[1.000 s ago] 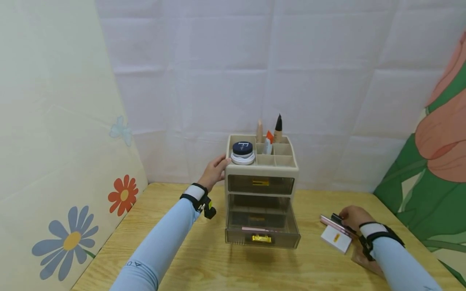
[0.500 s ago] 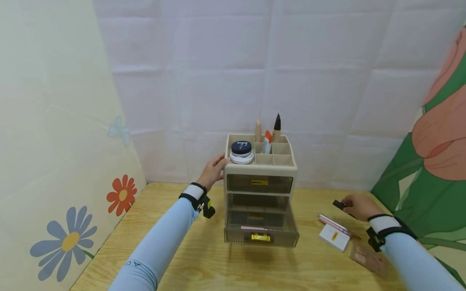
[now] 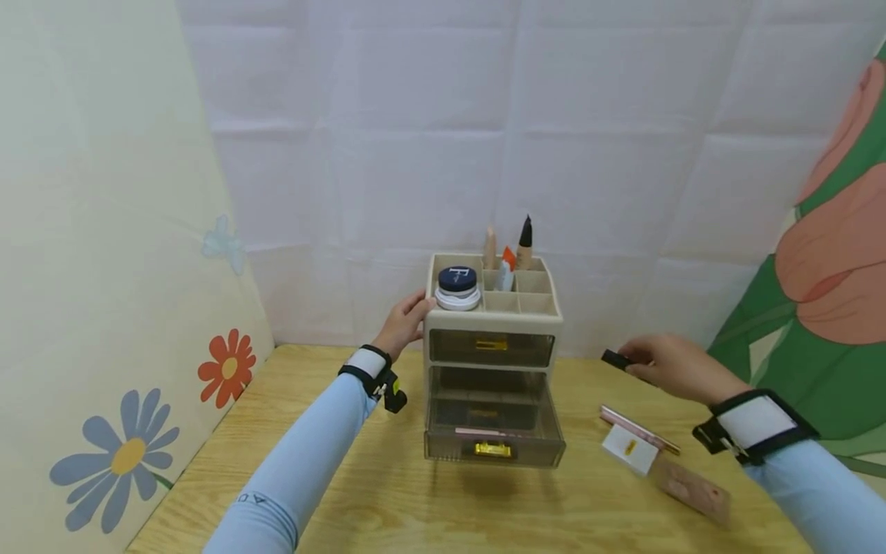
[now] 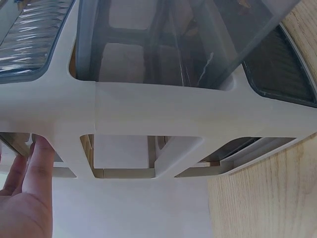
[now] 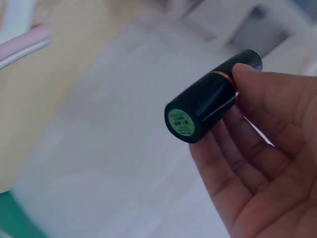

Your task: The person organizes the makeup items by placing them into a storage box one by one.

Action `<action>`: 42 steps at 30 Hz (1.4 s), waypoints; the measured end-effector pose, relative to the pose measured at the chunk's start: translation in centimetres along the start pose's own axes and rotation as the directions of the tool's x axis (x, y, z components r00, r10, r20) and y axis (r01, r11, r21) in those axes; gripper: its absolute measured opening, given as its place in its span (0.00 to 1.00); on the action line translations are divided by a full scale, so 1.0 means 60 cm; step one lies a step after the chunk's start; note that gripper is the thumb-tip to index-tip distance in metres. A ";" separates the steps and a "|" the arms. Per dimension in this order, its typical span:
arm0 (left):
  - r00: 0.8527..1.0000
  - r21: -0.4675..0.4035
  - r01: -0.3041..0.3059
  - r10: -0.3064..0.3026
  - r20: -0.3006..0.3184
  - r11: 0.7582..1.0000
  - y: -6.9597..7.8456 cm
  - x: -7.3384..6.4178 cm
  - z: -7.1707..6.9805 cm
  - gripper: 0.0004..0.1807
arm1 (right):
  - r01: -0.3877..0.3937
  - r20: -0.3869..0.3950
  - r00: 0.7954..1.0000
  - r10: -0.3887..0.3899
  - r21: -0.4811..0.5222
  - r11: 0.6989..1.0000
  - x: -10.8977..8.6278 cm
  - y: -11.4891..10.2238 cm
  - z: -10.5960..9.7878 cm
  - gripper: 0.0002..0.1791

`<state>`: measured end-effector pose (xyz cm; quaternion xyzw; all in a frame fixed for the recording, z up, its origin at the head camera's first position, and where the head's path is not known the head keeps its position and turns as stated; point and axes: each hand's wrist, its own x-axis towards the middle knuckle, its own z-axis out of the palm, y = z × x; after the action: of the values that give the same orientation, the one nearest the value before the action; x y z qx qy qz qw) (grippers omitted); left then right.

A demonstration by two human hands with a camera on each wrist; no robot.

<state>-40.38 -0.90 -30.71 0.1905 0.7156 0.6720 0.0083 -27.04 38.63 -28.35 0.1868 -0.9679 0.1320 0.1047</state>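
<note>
A beige desktop organizer (image 3: 490, 326) stands mid-table in the head view, its lower smoky drawer (image 3: 494, 446) pulled out with a pink stick inside. My left hand (image 3: 403, 325) rests against the organizer's upper left side. In the left wrist view its fingers (image 4: 37, 171) lie straight at a cutout in the frame. Off to the right, my right hand (image 3: 674, 367) is raised above the table and pinches a dark lipstick (image 3: 614, 359). Seen from the right wrist, the lipstick (image 5: 205, 101) has a green label on its end and an orange ring; thumb and fingers hold it.
A round dark-blue-lidded jar (image 3: 457, 278) and several tubes stand in the organizer's top compartments. On the table (image 3: 360, 492) at right lie a pink tube (image 3: 638, 428), a white box (image 3: 630, 449) and a pinkish flat pack (image 3: 692, 486). White cloth (image 3: 388, 154) hangs behind.
My right hand has lifted the lipstick off the table beside the pink tube and carried it up and left, toward the organizer. The left hand stays at the organizer's side.
</note>
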 end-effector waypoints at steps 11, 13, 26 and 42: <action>0.999 -0.021 -0.041 0.041 -0.010 0.999 -0.004 0.008 -0.010 0.31 | 0.189 0.068 0.981 -0.184 -0.082 0.979 0.048 -0.161 -0.023 0.10; 0.999 -0.018 -0.041 0.041 -0.012 0.999 -0.005 0.007 -0.012 0.31 | 0.225 0.090 0.972 -0.216 -0.105 0.969 0.059 -0.182 -0.020 0.09; 1.000 -0.024 -0.015 0.015 -0.015 1.000 -0.011 0.000 -0.009 0.31 | 0.341 0.301 0.903 -0.306 -0.070 0.937 0.122 -0.272 0.033 0.08; 1.000 -0.029 -0.019 0.019 -0.005 0.999 -0.007 0.004 0.000 0.31 | 0.259 0.456 0.865 -0.209 -0.049 0.965 0.168 -0.291 0.088 0.08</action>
<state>-40.71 -0.87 -31.07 0.1957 0.7039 0.6828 0.0029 -30.22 18.05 -26.99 0.3222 -0.9417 0.0188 -0.0949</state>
